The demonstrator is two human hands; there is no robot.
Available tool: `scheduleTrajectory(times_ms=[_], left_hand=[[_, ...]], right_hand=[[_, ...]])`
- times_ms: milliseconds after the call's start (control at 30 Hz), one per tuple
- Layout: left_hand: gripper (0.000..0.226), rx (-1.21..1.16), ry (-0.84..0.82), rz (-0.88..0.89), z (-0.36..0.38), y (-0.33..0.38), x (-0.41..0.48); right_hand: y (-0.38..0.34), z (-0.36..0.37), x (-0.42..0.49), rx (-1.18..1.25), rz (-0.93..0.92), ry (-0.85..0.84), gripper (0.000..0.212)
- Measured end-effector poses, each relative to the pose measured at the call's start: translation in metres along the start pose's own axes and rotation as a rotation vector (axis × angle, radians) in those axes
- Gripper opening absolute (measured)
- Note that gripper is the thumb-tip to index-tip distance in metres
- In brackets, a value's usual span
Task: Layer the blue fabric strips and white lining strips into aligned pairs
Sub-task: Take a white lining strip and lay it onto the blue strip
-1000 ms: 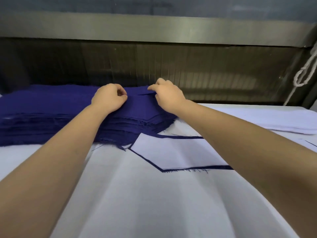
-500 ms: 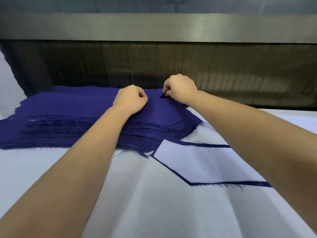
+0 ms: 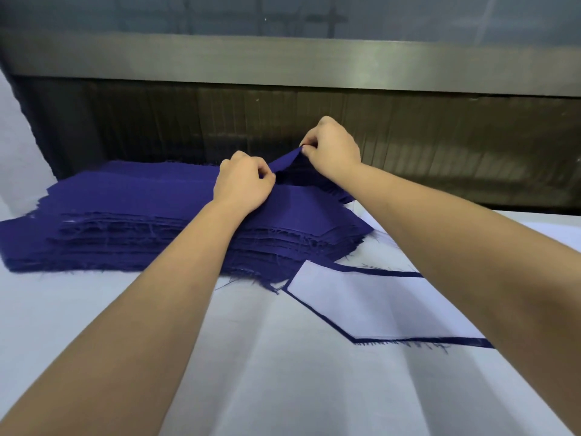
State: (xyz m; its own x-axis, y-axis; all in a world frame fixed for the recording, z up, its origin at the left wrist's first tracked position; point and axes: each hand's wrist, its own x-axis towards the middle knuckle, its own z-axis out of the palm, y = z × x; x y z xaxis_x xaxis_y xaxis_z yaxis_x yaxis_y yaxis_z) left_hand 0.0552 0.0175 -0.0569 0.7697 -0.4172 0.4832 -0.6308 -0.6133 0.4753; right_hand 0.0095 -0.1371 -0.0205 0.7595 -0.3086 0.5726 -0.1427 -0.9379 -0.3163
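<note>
Dark blue frayed fabric strips (image 3: 125, 215) piled centre-left on the white-covered table (image 3: 276, 388). The left hand (image 3: 243, 182) pinches the top blue strip (image 3: 284, 162) at its edge, and the right hand (image 3: 333, 149) pinches its lifted corner. Lower right, a white lining strip (image 3: 371, 306) lies on a blue one.

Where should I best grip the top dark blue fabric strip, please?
Probably grip the top dark blue fabric strip at its far corner, from above: that corner stands lifted off the blue stack, where the right hand pinches it and the left hand pinches beside.
</note>
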Motion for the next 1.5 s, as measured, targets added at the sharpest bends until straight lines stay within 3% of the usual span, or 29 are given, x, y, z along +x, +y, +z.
scheduleTrajectory(times_ms=[267, 433, 500, 633, 867, 1067, 1200, 1333, 1500], left_hand=[[0.031, 0.293, 0.032, -0.013, -0.005, -0.001, -0.004], [0.036, 0.278, 0.036, -0.016, -0.006, -0.003, -0.004], [0.027, 0.204, 0.096, 0.073, -0.006, 0.001, -0.006], [0.017, 0.149, 0.247, 0.421, -0.009, 0.015, -0.017], [0.019, 0.270, 0.168, 0.809, -0.002, 0.049, -0.039], [0.026, 0.343, 0.077, 0.819, 0.013, 0.068, -0.055], [0.037, 0.422, 0.153, 0.847, 0.013, 0.066, -0.056], [0.033, 0.496, 0.036, 0.730, 0.008, 0.061, -0.056], [0.028, 0.487, 0.133, 0.860, 0.007, 0.065, -0.070]], right_hand=[[0.001, -0.006, -0.007, 0.241, 0.054, 0.056, 0.016], [0.023, -0.018, -0.025, 0.445, 0.126, 0.182, 0.018], [0.037, -0.025, -0.035, 0.477, 0.149, 0.200, 0.017], [0.069, -0.043, -0.063, 0.552, 0.199, 0.235, 0.015], [0.117, -0.081, -0.121, 0.567, 0.228, 0.252, 0.025], [0.146, -0.111, -0.174, 0.490, 0.262, 0.204, 0.028], [0.164, -0.125, -0.201, 0.477, 0.329, 0.185, 0.010], [0.179, -0.144, -0.222, 0.528, 0.367, 0.201, 0.023], [0.191, -0.159, -0.236, 0.564, 0.472, 0.247, 0.026]])
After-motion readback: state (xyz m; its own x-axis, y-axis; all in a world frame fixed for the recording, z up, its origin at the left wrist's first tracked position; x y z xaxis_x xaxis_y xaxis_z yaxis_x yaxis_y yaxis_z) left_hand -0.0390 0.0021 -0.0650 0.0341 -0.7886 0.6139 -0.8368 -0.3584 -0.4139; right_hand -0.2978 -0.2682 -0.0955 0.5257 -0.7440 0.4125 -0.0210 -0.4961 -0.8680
